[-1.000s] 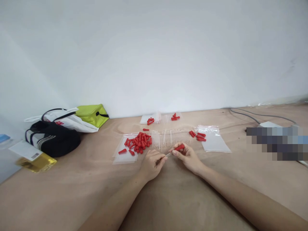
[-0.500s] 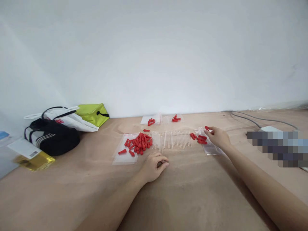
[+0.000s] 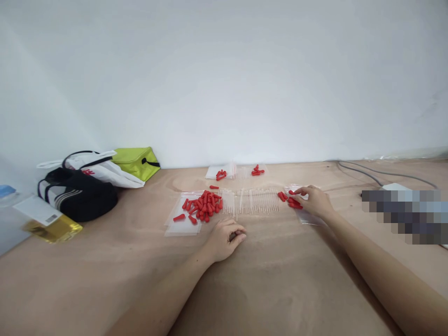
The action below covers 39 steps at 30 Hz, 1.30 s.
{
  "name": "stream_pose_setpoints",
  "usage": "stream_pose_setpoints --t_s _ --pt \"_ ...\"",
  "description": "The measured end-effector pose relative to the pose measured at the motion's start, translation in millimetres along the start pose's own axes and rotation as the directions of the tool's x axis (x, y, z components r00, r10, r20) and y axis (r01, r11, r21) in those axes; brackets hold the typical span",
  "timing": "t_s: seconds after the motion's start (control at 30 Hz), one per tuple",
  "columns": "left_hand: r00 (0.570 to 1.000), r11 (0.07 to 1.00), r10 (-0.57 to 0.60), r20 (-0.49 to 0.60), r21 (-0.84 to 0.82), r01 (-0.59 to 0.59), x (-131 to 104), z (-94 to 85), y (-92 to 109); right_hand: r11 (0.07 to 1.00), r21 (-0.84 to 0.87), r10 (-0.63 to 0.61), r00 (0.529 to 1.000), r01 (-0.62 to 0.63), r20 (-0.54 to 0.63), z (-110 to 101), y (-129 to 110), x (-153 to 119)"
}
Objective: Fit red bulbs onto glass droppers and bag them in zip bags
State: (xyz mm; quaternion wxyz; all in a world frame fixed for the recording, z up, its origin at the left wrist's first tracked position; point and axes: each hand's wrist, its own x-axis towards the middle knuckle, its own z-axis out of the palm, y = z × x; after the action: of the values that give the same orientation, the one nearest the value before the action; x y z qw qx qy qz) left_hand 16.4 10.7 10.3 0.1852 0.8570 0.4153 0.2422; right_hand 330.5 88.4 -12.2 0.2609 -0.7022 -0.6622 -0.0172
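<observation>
My right hand (image 3: 315, 201) pinches a red rubber dropper bulb (image 3: 291, 192) between thumb and fingertips. It hovers at a clear zip bag (image 3: 310, 218) on which more red bulbs (image 3: 295, 204) lie. A short way left of them are a couple of loose bulbs (image 3: 282, 196). My left hand (image 3: 226, 239) rests on the table, its fingers loosely curled with nothing visible in them. Just beyond it is a heap of red bulbs (image 3: 206, 205) on flat clear bags (image 3: 182, 229). Thin clear dropper tubes (image 3: 259, 201) lie side by side in a row between the hands.
Farther back lie bags with bulbs, one left (image 3: 211, 172) and one right (image 3: 262, 167). A black bag (image 3: 87, 200), a white bag (image 3: 119, 174), a lime-green bag (image 3: 135, 161) and a yellow packet (image 3: 56, 228) stand left. A grey cable (image 3: 364, 170) runs at right beside a blurred patch.
My right hand has moved slightly left and down, bringing the pinched bulb close to the bulbs on the right bag. My left hand stays where it was. The view has shifted slightly.
</observation>
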Motion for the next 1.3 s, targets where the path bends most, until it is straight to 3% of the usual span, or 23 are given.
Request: stream_pose_setpoints --t_s 0.17,0.3,0.37,0.47,0.57,0.83,1.07,1.3 --pt "1.000 1.000 0.017 -0.009 0.013 -0.017 -1 1.2 -2 0.996 0.084 0.023 0.998 -0.018 -0.065 7 4 0" --pt "0.996 0.997 0.049 -0.073 0.069 -0.044 -2 2.2 -1 0.995 0.093 -0.027 0.999 0.030 -0.036 6 4 0" --pt "0.981 0.987 0.009 -0.195 0.158 0.022 1 2.5 0 0.996 0.075 -0.054 0.998 0.055 -0.019 4 2 0" --pt "0.924 0.931 -0.090 -0.372 0.298 0.211 13 2.1 1 0.998 0.033 -0.062 0.998 0.062 0.006 1 -1 0" --pt "0.885 0.855 -0.183 -0.427 0.375 0.358 35 1.7 -1 0.999 -0.005 -0.052 0.998 0.053 0.030 0 -2 0" --pt "0.865 0.744 -0.322 -0.386 0.462 0.483 85 8.1 -8 1.000 -0.015 -0.013 0.996 0.014 0.083 -3 -3 1" --pt "0.893 0.717 -0.261 -0.367 0.545 0.434 90 10.6 -6 0.974 0.219 0.020 0.981 -0.063 0.192 -19 1 5" --pt "0.918 0.762 -0.216 -0.333 0.531 0.371 79 3.2 3 0.986 0.145 0.037 0.953 -0.084 0.299 -23 4 6"
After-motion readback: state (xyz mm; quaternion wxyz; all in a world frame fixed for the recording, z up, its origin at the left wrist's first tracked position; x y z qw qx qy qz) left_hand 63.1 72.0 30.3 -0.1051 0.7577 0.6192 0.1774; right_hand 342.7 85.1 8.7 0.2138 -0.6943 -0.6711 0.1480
